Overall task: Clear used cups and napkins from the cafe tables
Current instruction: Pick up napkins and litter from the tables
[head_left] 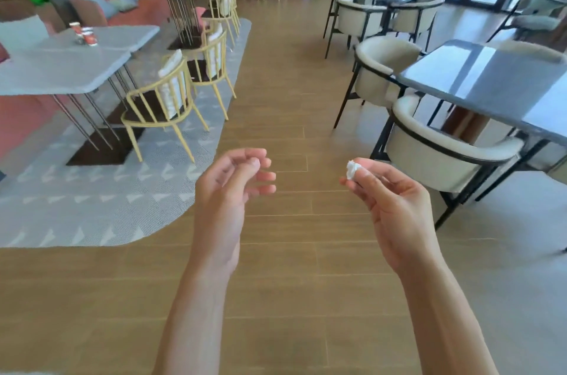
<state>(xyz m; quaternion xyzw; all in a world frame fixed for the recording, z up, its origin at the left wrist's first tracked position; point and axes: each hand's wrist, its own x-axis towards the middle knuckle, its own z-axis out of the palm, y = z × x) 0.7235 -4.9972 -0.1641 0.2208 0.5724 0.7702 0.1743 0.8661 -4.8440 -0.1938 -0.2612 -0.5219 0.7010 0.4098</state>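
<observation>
1. We stand in a wide wooden floor (276,83) aisle, free between the grey desk (61,67) and the dark desk (491,83).
2. Our right hand (395,209) pinches a crumpled napkin (352,169); our left hand (227,187) is loosely curled, holding nothing.
3. Red cups (84,33) on the grey desk are blurred.

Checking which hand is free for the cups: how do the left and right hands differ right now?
The right hand pinches a crumpled white napkin at its fingertips; the left hand holds nothing. The left hand's fingers curl loosely, while the right hand's close on the napkin. Both are bare and raised over the wooden floor.
</observation>
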